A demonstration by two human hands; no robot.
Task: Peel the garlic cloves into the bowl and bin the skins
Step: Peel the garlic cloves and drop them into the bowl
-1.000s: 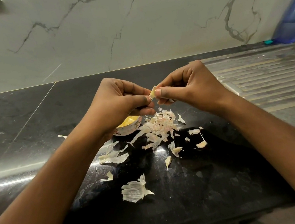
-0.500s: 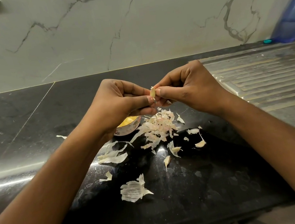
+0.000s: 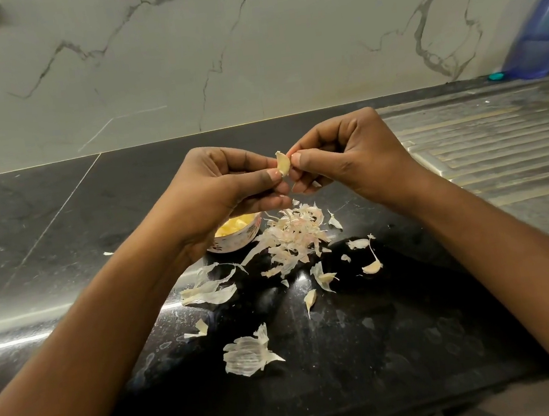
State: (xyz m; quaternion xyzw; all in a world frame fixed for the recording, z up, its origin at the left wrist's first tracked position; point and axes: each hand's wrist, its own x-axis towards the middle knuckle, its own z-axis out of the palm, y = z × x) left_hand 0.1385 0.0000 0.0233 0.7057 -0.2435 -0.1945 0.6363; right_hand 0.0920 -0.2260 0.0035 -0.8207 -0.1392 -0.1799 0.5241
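Where both hands meet above the black polished stone tabletop [image 3: 385,349], one small pale garlic clove [image 3: 283,164], partly skinned, is held between them.

Left hand [image 3: 226,186]: fingers [image 3: 247,163] curled, thumb and forefinger pinching the clove's lower end.

Right hand [image 3: 349,158]: fingers curled likewise, thumb and forefinger pinching the clove's upper edge, where a papery tip stands up.

Small round patterned white bowl [image 3: 239,241]: on the tabletop directly under the left hand and partly hidden by it, holding yellow-white peeled cloves [image 3: 234,226].

Heap of pinkish-white papery garlic skins [image 3: 292,240]: just beside the bowl on its right, below the hands.

Loose skins: scattered nearer the tabletop's front edge, the largest a flat ribbed white piece [image 3: 248,354].

Ribbed steel draining board [image 3: 499,154]: right of the tabletop.

Translucent blue plastic bottle [image 3: 543,30]: far right, against the grey-veined white marble wall [image 3: 181,64].
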